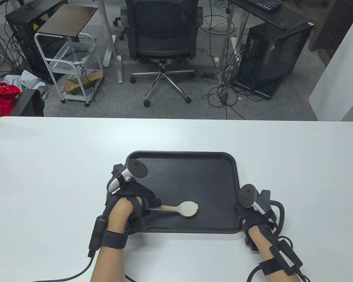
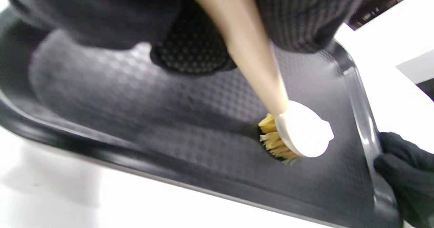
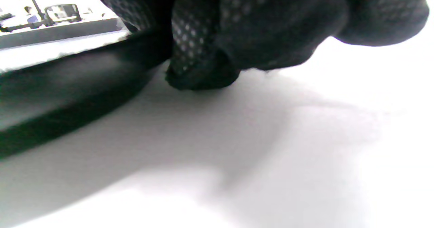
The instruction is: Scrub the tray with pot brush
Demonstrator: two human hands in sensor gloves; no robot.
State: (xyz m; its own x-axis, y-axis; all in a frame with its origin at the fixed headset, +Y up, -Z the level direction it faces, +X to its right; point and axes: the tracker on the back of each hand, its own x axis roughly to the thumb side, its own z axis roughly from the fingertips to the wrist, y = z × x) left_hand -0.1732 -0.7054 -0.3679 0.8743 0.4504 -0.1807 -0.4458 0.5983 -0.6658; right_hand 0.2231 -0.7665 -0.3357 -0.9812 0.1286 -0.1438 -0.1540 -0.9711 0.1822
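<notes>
A black textured tray (image 1: 194, 173) lies flat on the white table (image 1: 47, 164). My left hand (image 1: 141, 199) grips the wooden handle of a pot brush (image 1: 188, 209), whose round head rests bristles-down on the tray floor near the front middle. In the left wrist view the pot brush (image 2: 298, 133) shows yellow bristles pressed against the tray (image 2: 135, 119). My right hand (image 1: 250, 213) holds the tray's front right edge, fingers curled at the rim; in the right wrist view its fingers (image 3: 203, 68) touch the table beside the tray (image 3: 67, 85).
The table's far edge runs across the middle of the table view. Behind it stand an office chair (image 1: 163, 38), a white wire cart (image 1: 73, 64) and computer towers (image 1: 276, 55) amid floor cables. Glove cables trail off the table's front edge.
</notes>
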